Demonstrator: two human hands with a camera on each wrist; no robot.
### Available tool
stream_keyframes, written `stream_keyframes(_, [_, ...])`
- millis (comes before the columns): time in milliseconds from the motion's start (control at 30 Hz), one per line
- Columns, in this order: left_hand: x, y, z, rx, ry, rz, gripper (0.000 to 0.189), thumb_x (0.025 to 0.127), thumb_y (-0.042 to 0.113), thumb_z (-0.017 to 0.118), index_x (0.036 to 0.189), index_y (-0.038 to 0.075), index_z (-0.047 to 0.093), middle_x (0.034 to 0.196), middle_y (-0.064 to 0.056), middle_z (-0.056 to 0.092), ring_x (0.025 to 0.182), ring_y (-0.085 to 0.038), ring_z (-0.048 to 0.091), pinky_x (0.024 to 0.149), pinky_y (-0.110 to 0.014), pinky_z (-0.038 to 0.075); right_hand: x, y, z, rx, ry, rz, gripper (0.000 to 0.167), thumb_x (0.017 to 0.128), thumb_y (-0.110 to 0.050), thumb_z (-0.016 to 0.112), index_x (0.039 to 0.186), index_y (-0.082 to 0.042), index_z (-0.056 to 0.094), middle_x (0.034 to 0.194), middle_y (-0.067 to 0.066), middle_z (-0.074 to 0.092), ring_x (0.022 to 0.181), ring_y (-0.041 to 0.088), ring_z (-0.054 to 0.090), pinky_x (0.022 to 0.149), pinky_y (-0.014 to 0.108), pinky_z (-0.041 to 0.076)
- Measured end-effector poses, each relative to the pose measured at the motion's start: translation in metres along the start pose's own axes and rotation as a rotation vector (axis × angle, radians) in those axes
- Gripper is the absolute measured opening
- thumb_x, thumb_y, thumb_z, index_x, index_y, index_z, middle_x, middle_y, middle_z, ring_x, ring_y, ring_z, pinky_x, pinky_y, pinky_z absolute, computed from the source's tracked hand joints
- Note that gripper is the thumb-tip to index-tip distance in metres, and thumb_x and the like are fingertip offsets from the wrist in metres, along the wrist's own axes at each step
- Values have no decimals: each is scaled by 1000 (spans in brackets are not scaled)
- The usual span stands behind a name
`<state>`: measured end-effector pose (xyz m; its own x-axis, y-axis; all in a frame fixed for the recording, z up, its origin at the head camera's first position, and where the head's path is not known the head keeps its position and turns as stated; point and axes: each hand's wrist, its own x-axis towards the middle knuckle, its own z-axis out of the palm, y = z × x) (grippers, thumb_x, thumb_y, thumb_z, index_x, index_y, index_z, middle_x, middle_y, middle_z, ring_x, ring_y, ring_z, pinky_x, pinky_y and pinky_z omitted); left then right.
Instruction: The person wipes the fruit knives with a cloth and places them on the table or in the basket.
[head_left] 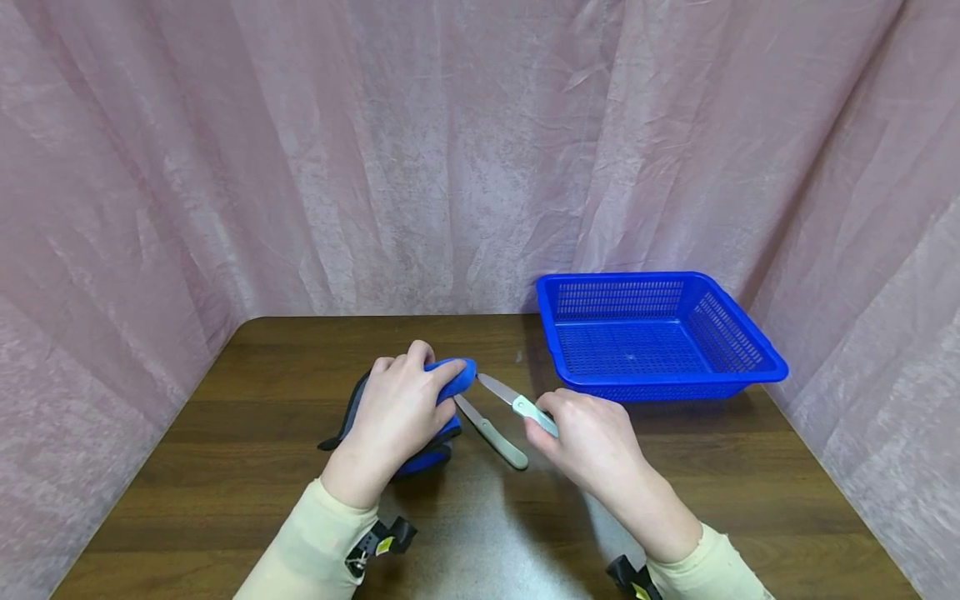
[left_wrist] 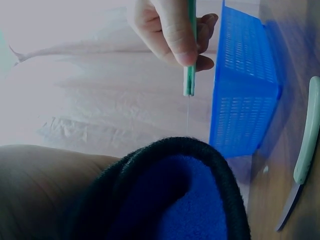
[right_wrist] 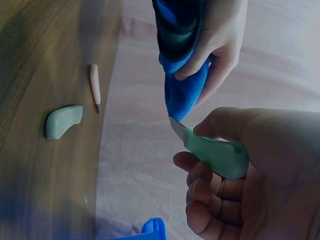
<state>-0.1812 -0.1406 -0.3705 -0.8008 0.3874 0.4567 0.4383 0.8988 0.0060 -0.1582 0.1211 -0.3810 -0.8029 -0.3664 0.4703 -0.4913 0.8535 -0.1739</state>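
In the head view my left hand grips a bunched blue cloth with black edging, over the left-middle of the table. My right hand holds a folding knife by its pale green handle. Its blade is out and points left, the tip right at the cloth's end in the right wrist view. A second pale green-handled knife lies on the wood between the hands, its blade toward the cloth. The right wrist view also has a slim knife with a pale pinkish handle on the table.
A blue plastic basket with perforated sides stands at the back right of the brown wooden table. Pink curtains hang behind the table and along both sides.
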Motion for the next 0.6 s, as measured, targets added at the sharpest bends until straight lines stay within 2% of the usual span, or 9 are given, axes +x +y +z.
stream_keyframes(267, [1,0,-2,-29,52,14,46,88,21,88,133,23,81,113,-17,67,88,-32,73,87,-60,57,0,0,0,2,1,18,16,91,-25,82,81,-20,70,66,-11,52,56,12,52,48,36,43])
stream_keyframes(433, [1,1,-3,-43,72,25,45,89,20,87,134,22,81,113,-16,67,90,-31,72,86,-59,57,0,1,0,15,16,18,18,92,-21,79,82,-20,65,62,-13,42,53,10,44,46,36,40])
stream_keyframes(600, [2,2,-5,-53,63,23,48,89,20,85,137,23,80,116,-16,67,95,-31,72,89,-59,56,0,2,1,-5,44,-4,23,95,-16,78,83,-17,58,60,-11,34,51,13,37,44,37,35])
